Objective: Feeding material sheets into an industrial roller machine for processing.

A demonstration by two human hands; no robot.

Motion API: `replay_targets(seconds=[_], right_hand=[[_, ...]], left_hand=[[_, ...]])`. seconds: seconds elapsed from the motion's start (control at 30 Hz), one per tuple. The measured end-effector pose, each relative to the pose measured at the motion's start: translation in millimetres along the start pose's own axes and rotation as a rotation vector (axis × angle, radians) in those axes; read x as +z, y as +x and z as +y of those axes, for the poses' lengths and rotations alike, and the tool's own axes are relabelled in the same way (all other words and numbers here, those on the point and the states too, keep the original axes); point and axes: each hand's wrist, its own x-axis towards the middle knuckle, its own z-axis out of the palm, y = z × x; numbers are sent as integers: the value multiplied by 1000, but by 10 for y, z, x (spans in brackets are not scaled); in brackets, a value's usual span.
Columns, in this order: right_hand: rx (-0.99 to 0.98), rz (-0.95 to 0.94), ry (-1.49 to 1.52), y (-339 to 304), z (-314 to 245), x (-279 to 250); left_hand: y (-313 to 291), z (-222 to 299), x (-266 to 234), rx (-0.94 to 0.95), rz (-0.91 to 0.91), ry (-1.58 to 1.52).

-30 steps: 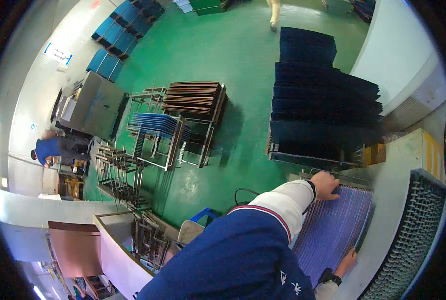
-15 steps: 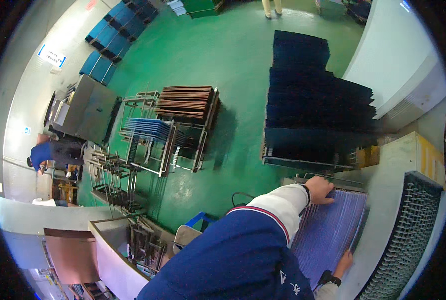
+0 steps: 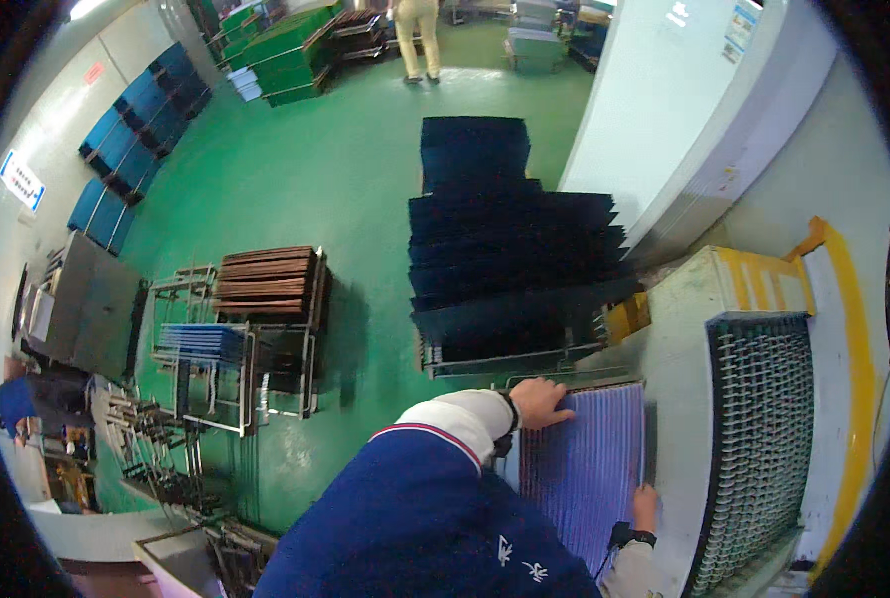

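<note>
A row of thin purple-blue panels [image 3: 594,439], packed closely side by side, sits in front of me at the lower right. My left hand [image 3: 543,403] lies at the far left corner of the panels, fingers bent over the edge. At the right edge, nearer to me, my right hand [image 3: 645,508] has its fingers closed on the panels' side. Exactly how many panels each hand grips cannot be made out. Both wrists wear dark bands.
Beyond stands a rack of dark blue sheets [image 3: 515,239]. To the left are racks with brown panels [image 3: 266,282] and blue panels [image 3: 201,342]. A machine with a metal-link conveyor [image 3: 761,429] is on the right. A person in tan trousers [image 3: 417,35] stands far off.
My view has swung to the right and up, so the scene sits further left and lower. Both hands stay on the panels' edges.
</note>
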Motion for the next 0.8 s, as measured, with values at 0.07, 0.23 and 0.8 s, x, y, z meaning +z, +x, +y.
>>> replay_targets(seconds=[0.07, 0.23, 0.8], right_hand=[[76, -23, -6, 11, 76, 74], [57, 122, 160, -74, 63, 215], [221, -4, 169, -43, 296, 302]], left_hand=[[40, -54, 64, 6, -26, 2], [112, -42, -21, 83, -50, 80], [255, 219, 408, 895, -99, 169]])
